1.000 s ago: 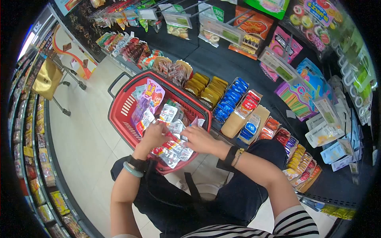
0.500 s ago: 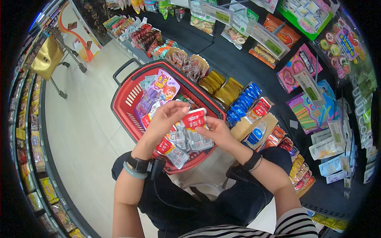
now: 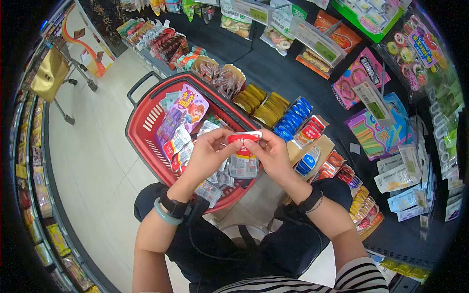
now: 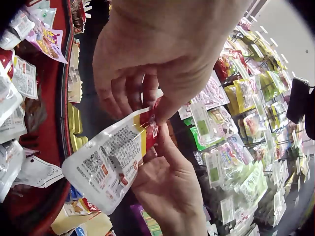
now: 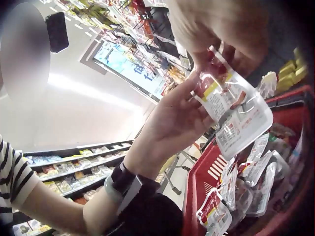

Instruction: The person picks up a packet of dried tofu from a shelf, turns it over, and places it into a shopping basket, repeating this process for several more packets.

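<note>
Over the basket, both hands pinch one small flat snack packet by its red top edge. My left hand has thumb and fingers at the left part of that edge. On the right part, my right hand does likewise, the two thumbs close together. Fine print and a code cover the clear-and-white face of the packet in the left wrist view. Below sits a red shopping basket with several similar packets and a purple bag inside.
A low shelf to the right holds boxes of gold packets, blue packets and red ones. Above it hang candy bags on hooks. A cart with a gold bag stands at left, near another stocked shelf.
Both hands were down among the packets in the basket, then lifted one red-topped packet. It has since turned from tilted to upright, with both hands now at its top edge.
</note>
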`<state>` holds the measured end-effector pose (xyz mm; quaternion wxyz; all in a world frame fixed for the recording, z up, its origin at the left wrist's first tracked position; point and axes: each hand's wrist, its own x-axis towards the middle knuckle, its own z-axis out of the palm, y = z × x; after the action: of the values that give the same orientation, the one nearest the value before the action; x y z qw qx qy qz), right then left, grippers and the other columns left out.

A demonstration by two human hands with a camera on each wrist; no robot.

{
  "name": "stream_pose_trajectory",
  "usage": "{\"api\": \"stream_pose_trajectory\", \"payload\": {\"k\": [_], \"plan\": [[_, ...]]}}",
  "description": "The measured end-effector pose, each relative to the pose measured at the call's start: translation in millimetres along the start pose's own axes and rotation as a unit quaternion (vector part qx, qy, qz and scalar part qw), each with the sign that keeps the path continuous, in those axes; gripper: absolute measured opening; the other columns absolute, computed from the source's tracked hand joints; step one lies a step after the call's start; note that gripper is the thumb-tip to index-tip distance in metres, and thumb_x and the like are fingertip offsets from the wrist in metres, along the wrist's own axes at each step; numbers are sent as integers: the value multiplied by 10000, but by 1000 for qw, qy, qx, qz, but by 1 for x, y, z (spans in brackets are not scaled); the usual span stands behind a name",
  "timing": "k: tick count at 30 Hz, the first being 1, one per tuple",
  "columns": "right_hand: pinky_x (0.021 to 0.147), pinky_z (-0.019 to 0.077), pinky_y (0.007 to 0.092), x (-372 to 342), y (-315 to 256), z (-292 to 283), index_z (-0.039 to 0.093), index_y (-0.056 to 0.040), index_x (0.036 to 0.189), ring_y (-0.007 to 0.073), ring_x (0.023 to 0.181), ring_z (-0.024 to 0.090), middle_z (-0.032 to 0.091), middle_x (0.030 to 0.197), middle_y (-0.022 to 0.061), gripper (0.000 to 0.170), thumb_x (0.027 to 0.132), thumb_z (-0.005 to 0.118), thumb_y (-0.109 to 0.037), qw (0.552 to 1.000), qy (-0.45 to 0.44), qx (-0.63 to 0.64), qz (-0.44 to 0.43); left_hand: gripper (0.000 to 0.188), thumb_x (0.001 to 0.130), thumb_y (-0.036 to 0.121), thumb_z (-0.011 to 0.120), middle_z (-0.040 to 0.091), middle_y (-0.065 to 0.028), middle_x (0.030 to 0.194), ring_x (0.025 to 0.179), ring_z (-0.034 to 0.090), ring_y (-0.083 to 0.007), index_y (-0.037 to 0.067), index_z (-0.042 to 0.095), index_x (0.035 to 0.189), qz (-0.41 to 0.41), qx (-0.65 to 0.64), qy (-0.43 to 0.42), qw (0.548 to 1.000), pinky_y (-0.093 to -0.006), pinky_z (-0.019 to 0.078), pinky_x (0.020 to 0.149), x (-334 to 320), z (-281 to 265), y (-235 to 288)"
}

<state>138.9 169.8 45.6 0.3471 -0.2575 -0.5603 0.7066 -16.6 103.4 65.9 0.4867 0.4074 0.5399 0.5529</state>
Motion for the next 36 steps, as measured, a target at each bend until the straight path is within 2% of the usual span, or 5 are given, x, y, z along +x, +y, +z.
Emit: {"api": "stream_pose_trajectory", "payload": {"k": [3, 11, 28, 30, 36], "plan": [[712, 470, 228, 1, -1, 1, 557, 3, 992, 80, 827, 569, 612, 913, 45, 172, 851, 603, -84, 1000, 16, 4, 5, 106, 800, 75, 655, 616, -14, 771, 691, 548, -55, -9, 614, 847, 51, 83, 16, 995, -208, 439, 644, 3, 0, -5], [639, 458, 224, 3, 10, -2, 554, -8, 892, 66, 735, 553, 599, 809, 21, 102, 844, 607, -81, 1000, 6, -6, 22, 82, 792, 48, 652, 611, -24, 758, 707, 547, -60, -6, 590, 791, 14, 61, 19, 998, -217, 437, 653, -1, 2, -9], [559, 413, 252, 12, 27, 4, 547, -5, 814, 79, 632, 511, 560, 677, 41, 128, 818, 616, -112, 989, 54, -117, -73, 106, 830, 64, 623, 540, 33, 712, 645, 463, -19, 41, 537, 773, 89, 102, 48, 990, -192, 377, 569, 3, 0, -21], [568, 419, 246, 13, 20, 5, 543, -9, 814, 72, 641, 514, 562, 682, 31, 123, 828, 610, -111, 989, 56, -118, -66, 92, 829, 77, 622, 552, 10, 727, 676, 483, -30, 11, 560, 810, 25, 94, 58, 994, -202, 391, 605, 2, 0, -16], [615, 440, 218, 19, -3, 9, 534, -44, 832, 44, 693, 534, 582, 765, -3, 106, 861, 598, -124, 996, 83, 13, -29, 118, 880, 129, 577, 573, 24, 782, 699, 491, -21, 11, 575, 878, 41, -83, 81, 992, -182, 390, 620, 7, 18, -6]]}}
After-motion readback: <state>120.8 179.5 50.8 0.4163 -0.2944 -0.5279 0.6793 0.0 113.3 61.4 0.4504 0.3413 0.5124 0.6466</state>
